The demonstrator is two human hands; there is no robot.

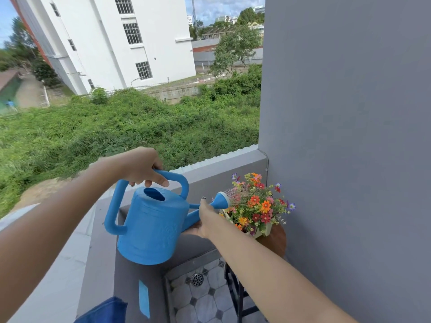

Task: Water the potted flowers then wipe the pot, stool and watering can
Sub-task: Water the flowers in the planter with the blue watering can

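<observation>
Here left hand [142, 167] fingers wrap the watering can [151, 227] handle, right hand [205, 220] fingers cup its spout, spraying onto the flowers [258, 203].

1. Blue can [151, 226] tilts, its rose spraying the flowers [258, 203].
2. Pale pot [263, 232] holds orange, red and purple blooms.
3. Brown round stool [276, 240] bears the pot.

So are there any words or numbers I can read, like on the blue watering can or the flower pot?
None can be read.
Watering can: some raised pattern on its side, too faint to read as letters.
Flower pot: plain, no writing.
White building: no sign or number visible.
Blue strip on the ledge: blank.
</observation>
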